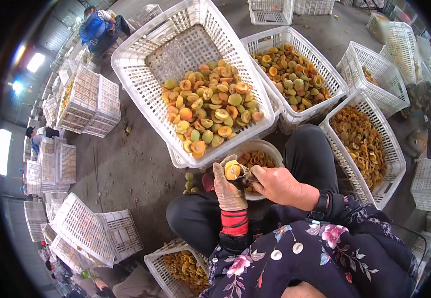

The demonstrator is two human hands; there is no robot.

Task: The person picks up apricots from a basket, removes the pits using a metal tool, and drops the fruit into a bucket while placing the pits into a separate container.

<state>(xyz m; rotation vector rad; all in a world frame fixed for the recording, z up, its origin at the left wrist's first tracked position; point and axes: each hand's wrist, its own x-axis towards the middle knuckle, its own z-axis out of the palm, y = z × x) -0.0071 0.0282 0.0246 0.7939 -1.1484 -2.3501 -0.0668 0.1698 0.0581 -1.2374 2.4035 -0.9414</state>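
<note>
My left hand (229,187), in a beige glove with a red band at the wrist, holds a yellow-green fruit (232,170) between thumb and fingers. Bare, my right hand (285,187) is closed round a small metal tool (245,175), whose end touches the fruit. Its handle is hidden in the fist. Below both hands stands a white bucket (276,153) with orange fruit pieces in it. Just beyond them, a large white crate (151,116) is tilted toward me, with many halved and whole fruits heaped at its near end.
Fruit fills a crate (335,82) at the upper right, another (396,174) at the right and one (163,278) at the lower left. Stacked crates (89,102) stand at the left. A person in blue (95,31) sits at the upper left. Several fruits (189,184) lie on the floor.
</note>
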